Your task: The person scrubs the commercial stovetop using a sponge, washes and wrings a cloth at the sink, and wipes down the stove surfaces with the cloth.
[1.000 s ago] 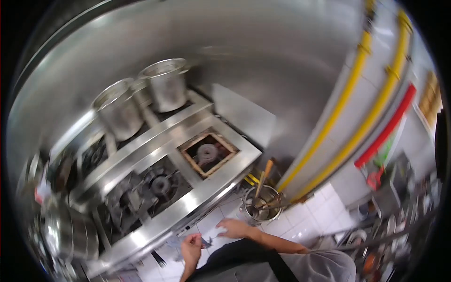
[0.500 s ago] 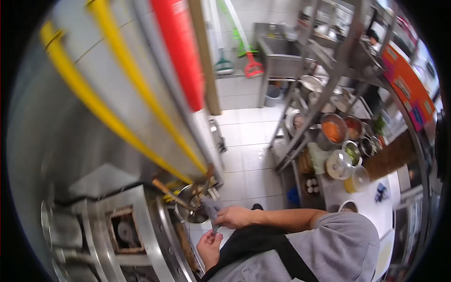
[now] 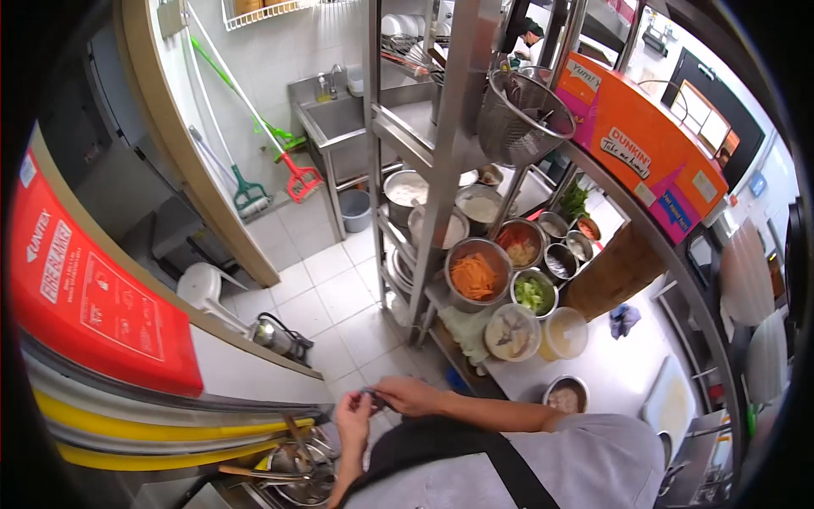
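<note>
My left hand [image 3: 352,417] and my right hand [image 3: 409,396] are close together in front of my apron. Between their fingers is a small dark grey crumpled piece [image 3: 374,399], limp like thin cloth or plastic. Fingers of both hands are pinched on it, and most of it is hidden. Below and left of my left hand stands a metal pot [image 3: 309,483] with long-handled utensils in it, one with a wooden handle [image 3: 246,472].
On the right-hand counter [image 3: 610,369] stand bowls of shredded carrot [image 3: 477,276] and chopped greens [image 3: 532,291], lidded tubs [image 3: 512,331] and a crumpled dark cloth [image 3: 625,321]. A steel shelf post [image 3: 441,187] rises ahead. A red fire blanket case [image 3: 102,288] hangs left. Another person [image 3: 530,38] is far back.
My view has swung right, away from the stove and toward the counter. The grey piece hung long below my right hand before; now it is bunched between both hands.
</note>
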Tool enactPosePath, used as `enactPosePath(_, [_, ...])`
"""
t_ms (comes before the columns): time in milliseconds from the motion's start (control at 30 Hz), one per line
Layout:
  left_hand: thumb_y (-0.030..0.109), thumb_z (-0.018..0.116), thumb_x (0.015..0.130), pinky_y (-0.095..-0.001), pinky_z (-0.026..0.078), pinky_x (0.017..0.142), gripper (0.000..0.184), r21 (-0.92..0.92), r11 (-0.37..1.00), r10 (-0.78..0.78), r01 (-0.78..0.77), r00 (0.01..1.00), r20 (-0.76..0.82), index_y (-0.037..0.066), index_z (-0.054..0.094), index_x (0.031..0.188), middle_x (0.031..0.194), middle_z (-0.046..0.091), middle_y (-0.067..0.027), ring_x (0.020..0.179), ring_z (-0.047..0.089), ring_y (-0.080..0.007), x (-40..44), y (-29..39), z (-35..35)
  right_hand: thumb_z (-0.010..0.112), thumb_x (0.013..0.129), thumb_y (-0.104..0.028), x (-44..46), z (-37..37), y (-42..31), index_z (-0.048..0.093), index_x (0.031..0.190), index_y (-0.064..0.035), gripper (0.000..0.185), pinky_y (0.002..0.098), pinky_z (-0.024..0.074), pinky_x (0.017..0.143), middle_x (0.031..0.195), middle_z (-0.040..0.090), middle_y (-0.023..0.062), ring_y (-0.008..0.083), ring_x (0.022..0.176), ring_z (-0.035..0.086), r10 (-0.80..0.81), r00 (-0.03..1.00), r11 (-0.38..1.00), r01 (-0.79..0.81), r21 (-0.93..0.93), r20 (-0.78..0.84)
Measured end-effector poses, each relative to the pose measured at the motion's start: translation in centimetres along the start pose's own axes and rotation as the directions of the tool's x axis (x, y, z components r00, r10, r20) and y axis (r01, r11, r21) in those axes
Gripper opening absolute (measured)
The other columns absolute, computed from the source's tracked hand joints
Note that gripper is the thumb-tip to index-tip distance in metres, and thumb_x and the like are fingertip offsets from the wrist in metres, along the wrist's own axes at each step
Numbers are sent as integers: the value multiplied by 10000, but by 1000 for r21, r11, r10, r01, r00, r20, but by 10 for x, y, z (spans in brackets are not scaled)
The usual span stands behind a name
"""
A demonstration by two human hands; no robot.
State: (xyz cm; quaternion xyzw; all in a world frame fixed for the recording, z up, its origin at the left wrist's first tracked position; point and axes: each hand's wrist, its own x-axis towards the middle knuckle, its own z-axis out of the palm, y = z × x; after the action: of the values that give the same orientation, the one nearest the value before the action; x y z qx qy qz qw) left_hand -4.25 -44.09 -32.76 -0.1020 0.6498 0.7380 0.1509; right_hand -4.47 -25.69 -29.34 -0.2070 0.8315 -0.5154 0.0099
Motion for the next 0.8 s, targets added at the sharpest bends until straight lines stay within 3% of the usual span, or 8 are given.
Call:
enactPosePath(200, [128,681,957,-243,512,639,153,-92,993,92,-80,986,137,16,578,976,826,635,-18,730,603,-78,68,32,37,624,966,-166,36,-37,27,702,1054,-26,182,371,506,715,872,684,126,281,802,661,57,988,994,-70,-81,-147])
enactPosePath(300, [115,681,954,-229,484,655,136,-36,992,127,-123,981,144,20,583,964,823,626,-4,741,589,-65,91,61,45,711,917,-160,61,-51,30,736,1040,-23,186,256,503,725,876,730,47,57,813,624,355,920,891,-278,358,-168])
enactPosePath(400, [81,709,925,-219,472,672,124,181,978,89,-106,991,96,23,604,955,821,613,20,752,569,-49,112,90,41,702,926,-150,90,-61,17,740,1033,-31,164,260,506,723,859,722,49,71,794,621,483,850,840,-382,385,-210])
enactPosePath(533, [31,751,854,-222,455,645,152,61,994,77,-89,983,168,17,627,941,803,619,17,709,545,-51,168,116,32,670,948,-206,146,-66,44,715,1005,-23,197,265,493,686,805,688,46,57,771,605,505,830,833,-396,386,-239])
enactPosePath(567, [27,737,856,-224,465,660,143,246,957,105,-152,976,192,20,628,948,797,615,21,711,549,-55,187,123,25,641,960,-220,164,-71,44,684,961,-8,216,288,473,647,755,654,52,75,721,580,566,784,814,-484,320,-255])
enactPosePath(600, [23,723,857,-225,474,674,136,423,882,118,-205,968,222,23,629,956,792,610,26,712,553,-59,201,129,18,622,969,-225,182,-63,61,656,926,1,233,320,458,624,718,622,79,113,680,557,507,766,859,-413,301,-396])
enactPosePath(733, [51,614,909,-240,444,612,84,416,825,329,-382,924,196,27,600,989,752,545,33,686,509,-62,256,168,3,598,982,-191,256,-91,50,648,977,11,208,327,477,656,765,634,126,151,698,572,340,809,939,-264,219,-480])
enactPosePath(800, [0,570,922,-221,410,615,142,335,899,235,-282,956,173,21,588,1061,849,567,29,717,498,-44,285,181,-13,582,967,-133,287,-94,52,628,938,19,162,384,479,658,790,615,184,323,696,612,148,837,984,-70,166,-527])
